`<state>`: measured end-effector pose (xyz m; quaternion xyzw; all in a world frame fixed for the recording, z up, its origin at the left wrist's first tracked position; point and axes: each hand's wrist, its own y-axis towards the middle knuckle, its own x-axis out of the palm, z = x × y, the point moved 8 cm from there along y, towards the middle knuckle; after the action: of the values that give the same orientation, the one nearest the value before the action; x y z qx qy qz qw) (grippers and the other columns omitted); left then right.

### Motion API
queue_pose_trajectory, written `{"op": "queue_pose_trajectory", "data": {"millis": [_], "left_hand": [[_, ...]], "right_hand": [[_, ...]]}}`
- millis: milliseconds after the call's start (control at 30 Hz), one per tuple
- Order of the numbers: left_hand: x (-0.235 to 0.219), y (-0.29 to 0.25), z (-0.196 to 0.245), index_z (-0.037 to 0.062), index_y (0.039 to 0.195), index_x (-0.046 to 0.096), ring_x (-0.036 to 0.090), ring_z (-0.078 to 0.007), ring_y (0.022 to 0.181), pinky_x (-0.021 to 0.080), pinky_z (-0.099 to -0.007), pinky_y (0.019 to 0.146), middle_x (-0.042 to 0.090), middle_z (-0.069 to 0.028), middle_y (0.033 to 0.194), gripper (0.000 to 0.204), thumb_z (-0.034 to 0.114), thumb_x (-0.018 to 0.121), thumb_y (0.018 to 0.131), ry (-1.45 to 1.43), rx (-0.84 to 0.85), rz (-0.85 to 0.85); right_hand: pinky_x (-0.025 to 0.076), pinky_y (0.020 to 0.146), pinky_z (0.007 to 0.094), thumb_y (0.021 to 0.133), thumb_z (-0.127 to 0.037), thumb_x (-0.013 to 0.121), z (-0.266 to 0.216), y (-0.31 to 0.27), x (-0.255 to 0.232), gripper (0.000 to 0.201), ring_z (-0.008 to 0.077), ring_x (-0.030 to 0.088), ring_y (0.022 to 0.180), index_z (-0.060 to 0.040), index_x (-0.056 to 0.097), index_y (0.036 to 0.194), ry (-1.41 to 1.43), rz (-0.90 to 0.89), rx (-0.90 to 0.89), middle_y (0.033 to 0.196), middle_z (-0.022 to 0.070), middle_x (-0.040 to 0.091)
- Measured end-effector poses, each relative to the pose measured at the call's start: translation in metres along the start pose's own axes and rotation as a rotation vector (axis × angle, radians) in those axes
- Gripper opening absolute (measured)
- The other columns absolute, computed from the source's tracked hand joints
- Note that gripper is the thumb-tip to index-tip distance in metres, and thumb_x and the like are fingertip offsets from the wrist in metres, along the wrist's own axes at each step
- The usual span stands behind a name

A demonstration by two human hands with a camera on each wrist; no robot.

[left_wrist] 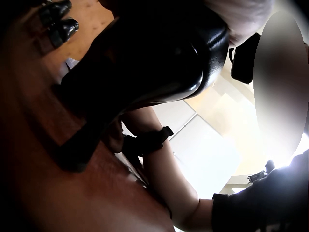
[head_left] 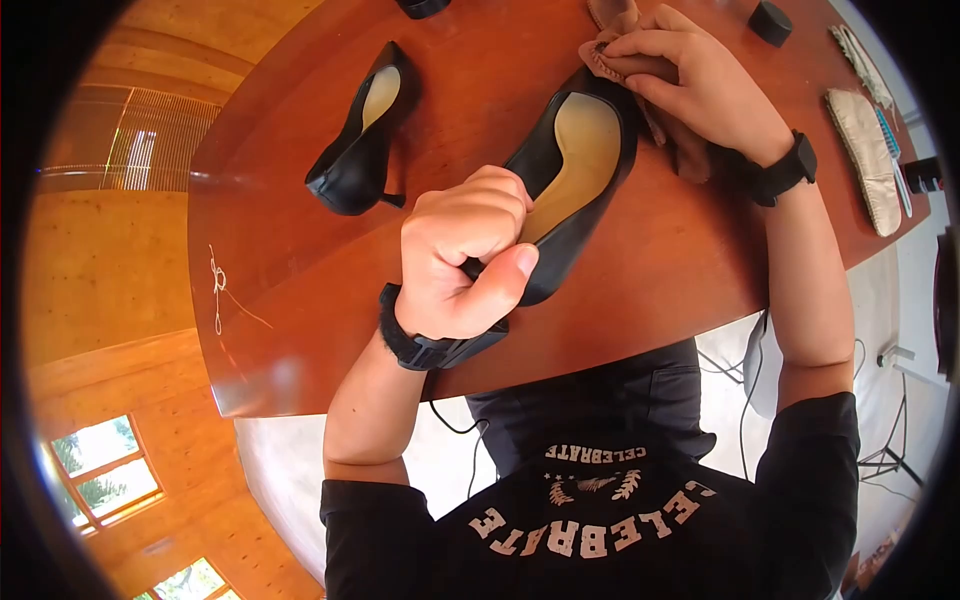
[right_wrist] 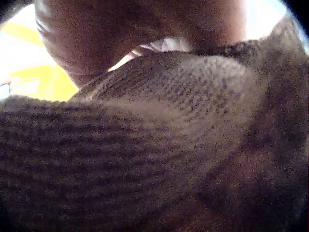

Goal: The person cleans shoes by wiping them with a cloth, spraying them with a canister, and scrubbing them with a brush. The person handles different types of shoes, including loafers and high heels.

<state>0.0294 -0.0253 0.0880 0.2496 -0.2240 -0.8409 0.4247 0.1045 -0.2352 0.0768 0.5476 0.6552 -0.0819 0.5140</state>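
Observation:
A black high-heeled pump (head_left: 587, 220) lies slantwise before me, its pale insole facing up. My left hand (head_left: 465, 245) grips it at the heel end, fingers curled over the side and thumb along the back rim. In the left wrist view the glossy back of the pump (left_wrist: 159, 63) shows above its slim heel (left_wrist: 79, 147). My right hand (head_left: 705, 90) pinches a bunched brown cloth (head_left: 690, 150) right at the toe, which the cloth partly hides. Ribbed cloth (right_wrist: 145, 125) fills most of the right wrist view. The matching pump (head_left: 355, 165) is on the table to the left.
Near the right edge of the reddish wooden table (head_left: 300, 310) lie a beige pad (head_left: 862, 155) and a blue-and-white brush (head_left: 893, 155). A round black container (head_left: 770, 22) is at the far right. Thin string (head_left: 219, 285) lies by the left edge.

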Motion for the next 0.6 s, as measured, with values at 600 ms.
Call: {"op": "queue_pose_trajectory", "data": {"millis": [600], "left_hand": [[0.001, 0.000, -0.001, 0.0056, 0.058, 0.033, 0.032, -0.0258, 0.053, 0.039, -0.0366, 0.060, 0.030, -0.0062, 0.055, 0.033, -0.003, 0.062, 0.072, 0.005, 0.019, 0.004]], "right_hand": [[0.051, 0.094, 0.0384, 0.090, -0.010, 0.069, 0.004, -0.001, 0.011, 0.025, 0.0316, 0.063, 0.105, -0.0088, 0.073, 0.115, 0.039, 0.030, 0.010, 0.112, 0.0113, 0.060]]}}
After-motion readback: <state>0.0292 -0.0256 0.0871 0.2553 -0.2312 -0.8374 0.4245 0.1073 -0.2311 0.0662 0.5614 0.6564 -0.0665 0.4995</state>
